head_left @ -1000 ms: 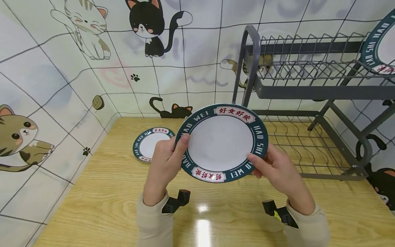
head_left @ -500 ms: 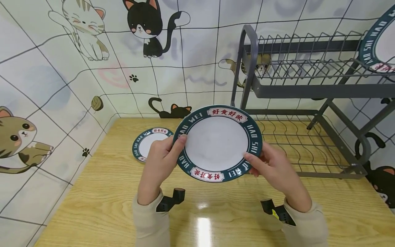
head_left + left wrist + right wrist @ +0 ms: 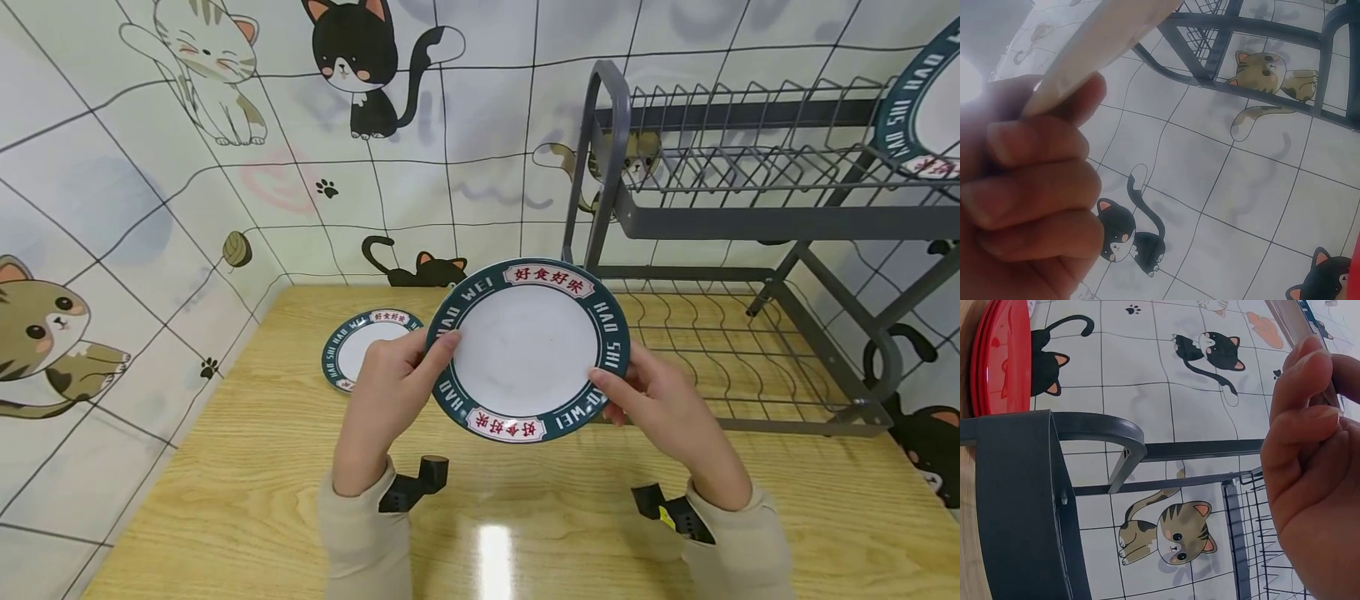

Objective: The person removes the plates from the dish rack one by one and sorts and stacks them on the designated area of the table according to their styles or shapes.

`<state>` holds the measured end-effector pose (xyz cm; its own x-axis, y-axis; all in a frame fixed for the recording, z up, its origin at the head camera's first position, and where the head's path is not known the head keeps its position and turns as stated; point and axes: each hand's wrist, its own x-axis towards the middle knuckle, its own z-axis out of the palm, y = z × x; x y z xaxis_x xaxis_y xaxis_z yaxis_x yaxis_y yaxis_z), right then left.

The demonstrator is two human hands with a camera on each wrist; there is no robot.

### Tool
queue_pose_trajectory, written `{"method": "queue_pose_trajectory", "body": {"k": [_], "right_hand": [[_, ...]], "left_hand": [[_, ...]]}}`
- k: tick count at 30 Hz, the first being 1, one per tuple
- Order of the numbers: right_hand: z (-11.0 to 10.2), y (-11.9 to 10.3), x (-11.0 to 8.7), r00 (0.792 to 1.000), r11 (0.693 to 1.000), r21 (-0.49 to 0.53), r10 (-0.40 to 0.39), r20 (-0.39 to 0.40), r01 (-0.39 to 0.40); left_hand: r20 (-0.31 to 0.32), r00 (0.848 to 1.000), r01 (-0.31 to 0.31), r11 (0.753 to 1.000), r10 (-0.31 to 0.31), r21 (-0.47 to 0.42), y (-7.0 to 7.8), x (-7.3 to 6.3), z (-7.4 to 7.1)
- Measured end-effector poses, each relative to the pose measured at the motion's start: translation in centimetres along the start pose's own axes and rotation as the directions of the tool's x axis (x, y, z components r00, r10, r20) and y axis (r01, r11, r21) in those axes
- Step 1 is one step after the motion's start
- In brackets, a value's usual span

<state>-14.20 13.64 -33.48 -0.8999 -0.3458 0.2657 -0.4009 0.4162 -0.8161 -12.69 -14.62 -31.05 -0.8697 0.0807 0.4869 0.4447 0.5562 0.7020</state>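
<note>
A white plate [image 3: 528,350] with a dark green lettered rim is held up above the table, its face tilted toward me. My left hand [image 3: 384,392] grips the left rim, thumb on the face; the left wrist view shows fingers curled under the plate's edge [image 3: 1104,53]. Over on the opposite rim, my right hand [image 3: 663,408] pinches the plate with its thumb in front and fingers behind. A similar plate [image 3: 365,348] lies on the table behind my left hand, partly covered by it. Another green-rimmed plate [image 3: 933,108] stands in the rack's upper tier at far right, cut off by the frame.
A grey two-tier dish rack [image 3: 780,223] stands at the back right of the wooden table [image 3: 247,500]. Stacked red plates [image 3: 1007,359] show beside the rack in the right wrist view. A cat-patterned tiled wall [image 3: 487,125] borders the back and left.
The held plate and my right hand have shifted slightly left, and the plate's right side looks turned a little. Both hands keep their grip.
</note>
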Motion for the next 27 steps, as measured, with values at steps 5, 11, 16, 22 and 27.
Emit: {"method": "queue_pose_trajectory", "body": {"k": [5, 11, 16, 22, 27], "right_hand": [[0.0, 0.5, 0.2, 0.999, 0.999, -0.016, 0.038, -0.001, -0.038], [0.0, 1.1, 0.6, 0.999, 0.999, -0.026, 0.032, -0.022, -0.033], [0.0, 1.1, 0.6, 0.996, 1.0, 0.012, 0.011, -0.088, -0.01], [-0.1, 1.4, 0.4, 0.97, 0.998, 0.003, -0.061, -0.237, 0.063], [0.0, 1.0, 0.3, 0.938, 0.993, -0.009, -0.111, -0.328, 0.115]], "left_hand": [[-0.019, 0.999, -0.031, 0.999, 0.031, 0.012, -0.2, 0.3, 0.4], [-0.08, 0.992, -0.1, 0.995, 0.102, 0.031, -0.5, 0.5, 0.9], [-0.122, 0.986, -0.114, 0.993, 0.116, 0.025, -0.6, 0.4, 1.2], [-0.137, 0.983, -0.13, 0.991, 0.125, -0.023, -0.4, 0.5, 1.6], [-0.154, 0.979, -0.145, 0.989, 0.138, -0.04, -0.3, 0.5, 1.7]]}}
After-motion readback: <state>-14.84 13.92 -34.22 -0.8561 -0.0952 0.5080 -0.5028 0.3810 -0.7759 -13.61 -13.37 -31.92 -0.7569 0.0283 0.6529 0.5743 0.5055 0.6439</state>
